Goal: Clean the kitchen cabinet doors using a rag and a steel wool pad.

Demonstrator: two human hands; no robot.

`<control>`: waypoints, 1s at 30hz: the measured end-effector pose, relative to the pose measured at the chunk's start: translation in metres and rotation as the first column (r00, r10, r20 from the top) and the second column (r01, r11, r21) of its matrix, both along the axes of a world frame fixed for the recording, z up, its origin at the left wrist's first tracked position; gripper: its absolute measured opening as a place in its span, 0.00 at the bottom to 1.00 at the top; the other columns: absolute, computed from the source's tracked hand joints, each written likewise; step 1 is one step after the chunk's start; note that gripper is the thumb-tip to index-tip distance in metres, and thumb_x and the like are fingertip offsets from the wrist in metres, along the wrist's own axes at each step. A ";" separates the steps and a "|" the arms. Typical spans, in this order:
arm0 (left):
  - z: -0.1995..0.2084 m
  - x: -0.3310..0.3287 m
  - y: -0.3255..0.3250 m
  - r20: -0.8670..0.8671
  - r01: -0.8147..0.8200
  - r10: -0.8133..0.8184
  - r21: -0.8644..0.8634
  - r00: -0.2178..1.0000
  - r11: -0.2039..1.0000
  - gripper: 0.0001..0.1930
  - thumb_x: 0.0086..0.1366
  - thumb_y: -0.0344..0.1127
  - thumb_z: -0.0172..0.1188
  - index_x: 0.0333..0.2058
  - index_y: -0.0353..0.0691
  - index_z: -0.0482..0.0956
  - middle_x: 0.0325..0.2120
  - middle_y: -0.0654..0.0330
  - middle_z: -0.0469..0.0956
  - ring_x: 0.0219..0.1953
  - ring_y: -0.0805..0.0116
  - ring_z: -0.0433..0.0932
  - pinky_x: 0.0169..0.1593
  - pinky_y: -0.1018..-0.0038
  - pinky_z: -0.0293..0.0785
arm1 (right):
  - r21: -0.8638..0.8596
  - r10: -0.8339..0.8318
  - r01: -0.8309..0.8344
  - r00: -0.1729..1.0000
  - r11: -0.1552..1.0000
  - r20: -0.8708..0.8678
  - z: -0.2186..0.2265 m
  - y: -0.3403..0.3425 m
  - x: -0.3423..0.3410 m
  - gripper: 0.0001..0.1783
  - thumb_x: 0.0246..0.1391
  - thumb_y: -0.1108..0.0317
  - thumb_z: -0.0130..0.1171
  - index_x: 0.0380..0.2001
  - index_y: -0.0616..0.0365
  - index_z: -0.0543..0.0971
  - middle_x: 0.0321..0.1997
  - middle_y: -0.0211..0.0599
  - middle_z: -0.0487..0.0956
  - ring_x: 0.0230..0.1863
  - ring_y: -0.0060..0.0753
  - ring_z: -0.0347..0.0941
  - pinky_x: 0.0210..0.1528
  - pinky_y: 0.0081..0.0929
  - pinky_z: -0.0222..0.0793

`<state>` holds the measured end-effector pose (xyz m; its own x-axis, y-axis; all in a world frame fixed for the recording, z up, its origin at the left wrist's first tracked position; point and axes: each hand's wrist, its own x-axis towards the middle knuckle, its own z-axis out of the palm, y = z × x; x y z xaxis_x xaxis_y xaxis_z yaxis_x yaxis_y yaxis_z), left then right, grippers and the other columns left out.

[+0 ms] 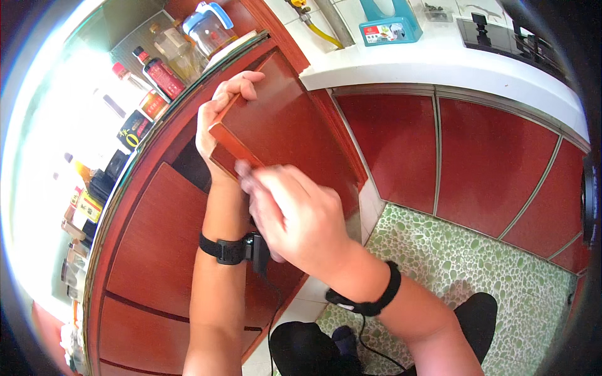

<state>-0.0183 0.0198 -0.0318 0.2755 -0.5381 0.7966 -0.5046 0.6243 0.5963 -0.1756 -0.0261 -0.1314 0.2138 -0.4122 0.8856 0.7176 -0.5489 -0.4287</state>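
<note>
I am seeing the left hand [216,119] gripping the top edge of the open red cabinet door [282,131]. The right hand [295,216], at five o'clock from it, is pinching the door's corner.

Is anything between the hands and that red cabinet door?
Nothing visible is. The left hand grips the top corner of the red wooden cabinet door, and the right hand lies against its lower edge.

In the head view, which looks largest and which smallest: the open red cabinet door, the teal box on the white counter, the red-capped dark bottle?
1. Open red cabinet door, by far the largest, though also nearest the camera.
2. Teal box.
3. Red-capped dark bottle, close to the box in size, so their order is unsure.
</note>
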 end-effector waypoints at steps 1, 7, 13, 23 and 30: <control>0.002 0.000 0.004 -0.022 0.036 -0.036 0.005 0.999 0.999 0.19 0.69 0.42 0.42 0.38 0.30 0.74 0.43 0.47 0.75 0.61 0.54 0.67 0.67 0.66 0.55 | -0.038 -0.080 0.078 0.995 0.996 -0.051 -0.022 0.004 -0.003 0.07 0.56 0.80 0.64 0.38 0.63 0.80 0.33 0.40 0.82 0.29 0.39 0.82 0.29 0.33 0.78; 0.001 -0.014 -0.001 -0.109 -0.033 0.036 0.033 0.993 0.999 0.19 0.70 0.42 0.41 0.39 0.31 0.74 0.46 0.47 0.74 0.61 0.55 0.67 0.65 0.66 0.59 | 0.095 -0.038 0.051 0.990 0.994 -0.135 -0.126 0.014 -0.013 0.09 0.58 0.78 0.62 0.43 0.62 0.81 0.37 0.42 0.83 0.32 0.42 0.84 0.30 0.36 0.81; -0.002 0.012 -0.002 0.120 0.032 -0.030 -0.017 0.992 0.999 0.19 0.71 0.41 0.39 0.41 0.30 0.74 0.44 0.48 0.74 0.62 0.54 0.68 0.67 0.63 0.59 | 0.071 -0.031 0.032 0.999 0.997 -0.009 -0.028 0.007 0.002 0.10 0.60 0.73 0.63 0.44 0.60 0.79 0.36 0.41 0.81 0.30 0.48 0.81 0.30 0.39 0.79; 0.003 -0.011 0.001 -0.146 0.062 -0.053 0.060 0.988 0.996 0.21 0.70 0.42 0.38 0.44 0.31 0.74 0.50 0.50 0.75 0.56 0.61 0.70 0.65 0.66 0.63 | 0.007 -0.091 0.098 0.950 0.995 -0.299 -0.174 0.011 -0.025 0.11 0.58 0.76 0.65 0.41 0.60 0.75 0.37 0.44 0.83 0.34 0.45 0.84 0.35 0.38 0.81; 0.002 0.001 -0.005 -0.077 0.102 -0.100 0.032 0.992 0.994 0.20 0.74 0.39 0.37 0.43 0.26 0.73 0.47 0.48 0.75 0.61 0.53 0.69 0.67 0.62 0.62 | 0.028 -0.071 0.086 0.935 0.996 -0.347 -0.187 0.004 -0.034 0.11 0.59 0.76 0.65 0.44 0.61 0.76 0.37 0.45 0.84 0.32 0.45 0.84 0.33 0.35 0.79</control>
